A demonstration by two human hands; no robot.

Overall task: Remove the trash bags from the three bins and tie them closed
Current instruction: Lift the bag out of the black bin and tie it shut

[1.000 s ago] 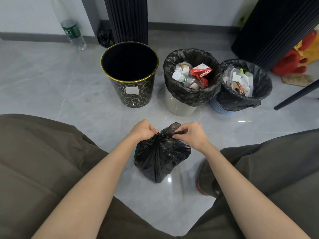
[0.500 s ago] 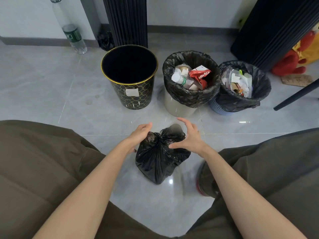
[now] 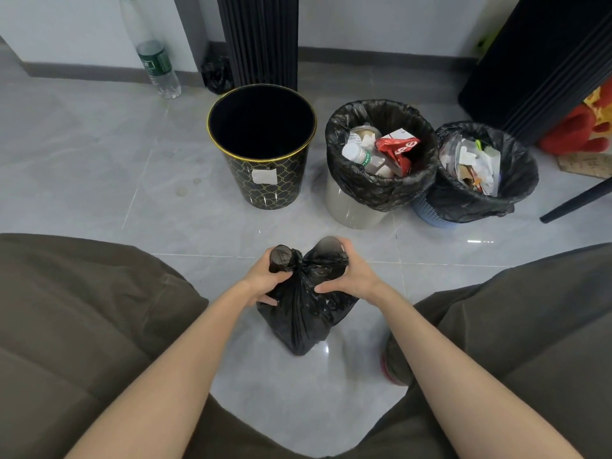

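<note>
A black trash bag (image 3: 303, 313) stands on the floor between my knees, its top gathered into a knot with two ears sticking up. My left hand (image 3: 265, 279) grips the left ear and my right hand (image 3: 352, 276) grips the right ear. Behind it stand three bins: a black bin with gold pattern (image 3: 265, 180) with no bag inside, a grey bin (image 3: 347, 207) lined with a black bag (image 3: 381, 190) full of bottles and wrappers, and a blue basket bin (image 3: 427, 213) lined with a black bag (image 3: 470, 207) full of paper trash.
A clear plastic bottle (image 3: 155, 61) stands by the wall at the back left. A small crumpled black bag (image 3: 217, 74) lies beside a dark ribbed column (image 3: 261, 38). A dark ribbed panel (image 3: 536, 61), a red plush toy (image 3: 583, 127) and a black chair leg (image 3: 576, 200) are at right.
My hands let go of the bag's top half a second ago with fingers spread. Now both have closed again on the two ears of the knot.
</note>
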